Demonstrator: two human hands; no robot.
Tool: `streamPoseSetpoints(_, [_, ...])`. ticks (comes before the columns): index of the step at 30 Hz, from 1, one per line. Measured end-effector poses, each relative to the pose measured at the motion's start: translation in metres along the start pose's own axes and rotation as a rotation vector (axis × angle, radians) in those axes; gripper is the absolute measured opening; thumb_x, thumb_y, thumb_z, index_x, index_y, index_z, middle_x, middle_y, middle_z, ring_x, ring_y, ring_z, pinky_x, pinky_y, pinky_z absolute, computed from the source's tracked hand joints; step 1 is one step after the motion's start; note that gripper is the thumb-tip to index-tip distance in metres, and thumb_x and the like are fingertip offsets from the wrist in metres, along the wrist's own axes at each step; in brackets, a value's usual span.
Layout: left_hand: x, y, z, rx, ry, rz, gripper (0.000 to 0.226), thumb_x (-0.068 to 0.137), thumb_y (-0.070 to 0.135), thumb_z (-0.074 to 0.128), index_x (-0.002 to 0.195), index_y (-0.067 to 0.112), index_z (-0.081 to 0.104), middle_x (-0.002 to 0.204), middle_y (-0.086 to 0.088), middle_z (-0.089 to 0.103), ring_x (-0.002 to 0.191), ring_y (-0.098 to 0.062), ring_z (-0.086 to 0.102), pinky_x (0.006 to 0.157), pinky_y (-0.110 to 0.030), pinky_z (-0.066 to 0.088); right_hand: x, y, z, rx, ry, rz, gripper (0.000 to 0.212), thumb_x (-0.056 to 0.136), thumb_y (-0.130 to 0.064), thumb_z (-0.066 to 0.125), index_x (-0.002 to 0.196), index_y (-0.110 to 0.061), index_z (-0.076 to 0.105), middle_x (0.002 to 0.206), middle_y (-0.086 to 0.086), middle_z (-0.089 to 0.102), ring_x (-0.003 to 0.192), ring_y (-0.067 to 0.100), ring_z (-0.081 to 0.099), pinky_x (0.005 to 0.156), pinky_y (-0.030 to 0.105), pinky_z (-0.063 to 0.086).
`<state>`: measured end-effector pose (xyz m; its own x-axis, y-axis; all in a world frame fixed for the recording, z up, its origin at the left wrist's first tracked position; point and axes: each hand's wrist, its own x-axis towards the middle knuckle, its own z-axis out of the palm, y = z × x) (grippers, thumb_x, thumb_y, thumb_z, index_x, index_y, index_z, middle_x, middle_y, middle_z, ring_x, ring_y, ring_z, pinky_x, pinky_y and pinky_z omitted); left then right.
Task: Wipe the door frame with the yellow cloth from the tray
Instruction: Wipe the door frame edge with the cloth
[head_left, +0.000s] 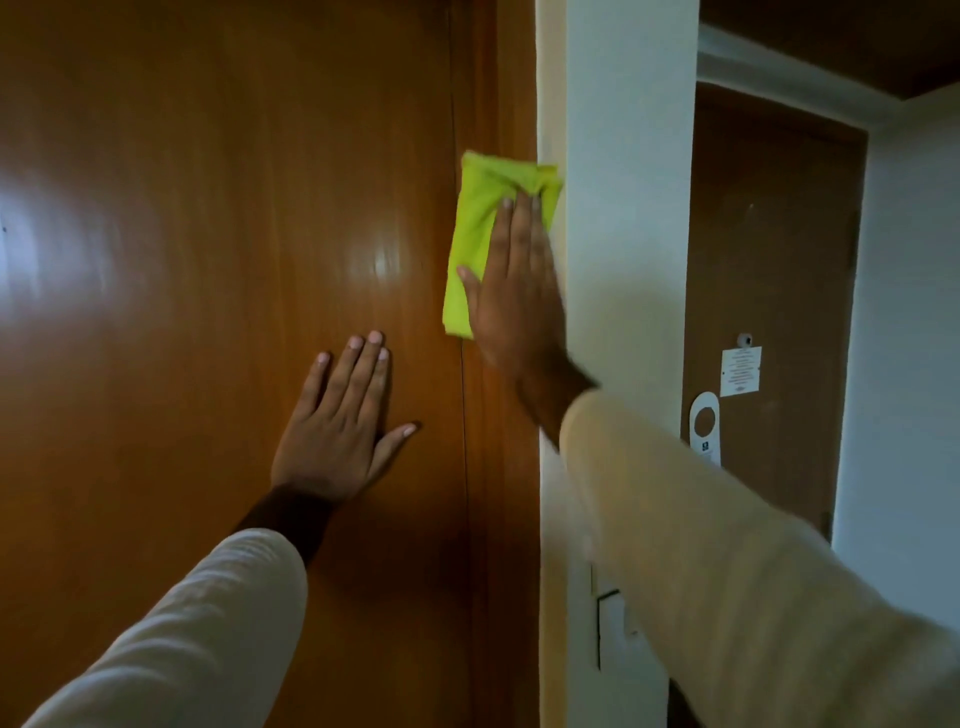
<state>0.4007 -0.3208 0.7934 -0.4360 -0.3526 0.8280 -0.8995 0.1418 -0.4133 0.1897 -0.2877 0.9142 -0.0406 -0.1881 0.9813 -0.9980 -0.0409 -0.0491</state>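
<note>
A broad brown wooden door (208, 260) fills the left half of the view, its glossy face catching glare. Along its right edge runs the door frame (511, 467), a vertical wooden strip meeting a white wall (628, 208). Past the wall, a second brown door (769, 234) carries a paper notice (741, 371) and a white hanger tag (705, 426). The yellow cloth (480, 228), folded, lies flat against the frame at its upper part, pinned there by the right hand (514, 291), fingers straight and together. The left hand (340, 421) presses flat on the door, fingers spread, holding nothing. Both sleeves are cream-coloured.
</note>
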Motion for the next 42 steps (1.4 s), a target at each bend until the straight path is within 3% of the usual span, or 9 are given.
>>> streamPoseSetpoints(5, [0.000, -0.001, 0.002, -0.005, 0.028, 0.001, 0.090, 0.099, 0.067, 0.027, 0.159, 0.004, 0.006, 0.170, -0.014, 0.004, 0.159, -0.029, 0.004, 0.127, -0.052, 0.014, 0.022, -0.004, 0.001, -0.016, 0.031, 0.030, 0.077, 0.101, -0.048, 0.044, 0.157, -0.001, 0.020, 0.165, 0.022, 0.023, 0.154, 0.038, 0.021, 0.124, 0.047, 0.026])
streamPoseSetpoints(10, [-0.001, 0.000, 0.003, -0.009, 0.029, -0.002, 0.090, 0.099, 0.067, 0.027, 0.160, 0.004, 0.005, 0.170, -0.014, 0.003, 0.159, -0.029, 0.004, 0.128, -0.052, 0.012, -0.120, 0.001, 0.014, -0.046, -0.138, 0.024, 0.076, 0.104, -0.047, 0.039, 0.158, -0.001, 0.012, 0.167, 0.022, 0.017, 0.156, 0.037, 0.011, 0.126, 0.046, 0.018])
streamPoseSetpoints(14, [-0.003, 0.001, 0.002, -0.015, 0.026, -0.002, 0.091, 0.098, 0.067, 0.027, 0.159, 0.004, 0.004, 0.170, -0.015, 0.002, 0.159, -0.029, 0.002, 0.128, -0.052, 0.012, -0.209, 0.008, 0.030, -0.113, -0.256, 0.047, 0.083, 0.097, -0.050, 0.054, 0.156, -0.002, 0.022, 0.162, 0.023, 0.032, 0.151, 0.038, 0.027, 0.122, 0.045, 0.019])
streamPoseSetpoints(23, [-0.002, 0.003, -0.005, -0.086, -0.035, -0.009, 0.090, 0.098, 0.068, 0.025, 0.160, 0.006, 0.006, 0.171, -0.015, 0.002, 0.159, -0.029, 0.001, 0.127, -0.053, 0.011, -0.211, 0.010, 0.030, -0.093, -0.267, 0.042, 0.089, 0.096, -0.064, 0.039, 0.156, -0.002, 0.020, 0.160, 0.022, 0.035, 0.150, 0.039, 0.031, 0.121, 0.046, 0.023])
streamPoseSetpoints(30, [0.004, 0.041, -0.040, -0.653, -0.144, -0.010, 0.086, 0.091, 0.072, 0.039, 0.154, 0.014, 0.033, 0.156, -0.011, 0.044, 0.144, -0.028, 0.040, 0.116, -0.045, 0.033, -0.211, 0.013, 0.020, -0.070, -0.282, 0.004, 0.081, 0.101, -0.053, 0.041, 0.158, -0.002, 0.014, 0.166, 0.021, 0.021, 0.155, 0.036, 0.017, 0.125, 0.045, 0.020])
streamPoseSetpoints(34, [0.008, 0.064, -0.046, -0.999, -0.223, -0.069, 0.046, 0.096, 0.053, 0.052, 0.125, 0.019, 0.064, 0.112, -0.002, 0.073, 0.098, -0.019, 0.067, 0.088, -0.040, 0.056, -0.208, 0.014, 0.009, -0.060, -0.330, -0.025, 0.081, 0.100, -0.045, 0.049, 0.158, -0.002, 0.013, 0.166, 0.022, 0.020, 0.155, 0.036, 0.016, 0.125, 0.044, 0.018])
streamPoseSetpoints(37, [0.007, 0.072, -0.050, -1.144, -0.190, -0.189, 0.023, 0.097, 0.038, 0.060, 0.106, 0.019, 0.071, 0.088, 0.001, 0.074, 0.075, -0.016, 0.069, 0.072, -0.047, 0.059, -0.206, 0.015, -0.009, 0.071, -0.359, -0.027, 0.081, 0.097, -0.039, 0.057, 0.158, -0.004, 0.017, 0.167, 0.018, 0.019, 0.155, 0.034, 0.017, 0.124, 0.043, 0.023])
streamPoseSetpoints(39, [0.004, 0.073, -0.054, -1.256, -0.187, -0.249, 0.015, 0.096, 0.033, 0.063, 0.101, 0.021, 0.071, 0.085, 0.000, 0.074, 0.075, -0.019, 0.070, 0.070, -0.049, 0.060, -0.205, 0.019, -0.027, 0.281, -0.346, 0.056, 0.074, 0.096, -0.034, 0.058, 0.156, -0.006, 0.024, 0.166, 0.015, 0.022, 0.153, 0.031, 0.024, 0.121, 0.039, 0.029])
streamPoseSetpoints(42, [0.002, 0.073, -0.065, -1.440, -0.189, -0.293, 0.008, 0.096, 0.029, 0.064, 0.092, 0.025, 0.069, 0.084, -0.009, 0.070, 0.078, -0.019, 0.067, 0.074, -0.052, 0.058, -0.199, 0.030, -0.053, 0.515, -0.148, 0.189, 0.059, 0.093, -0.034, 0.065, 0.139, -0.006, 0.043, 0.146, 0.016, 0.044, 0.134, 0.028, 0.046, 0.108, 0.038, 0.046])
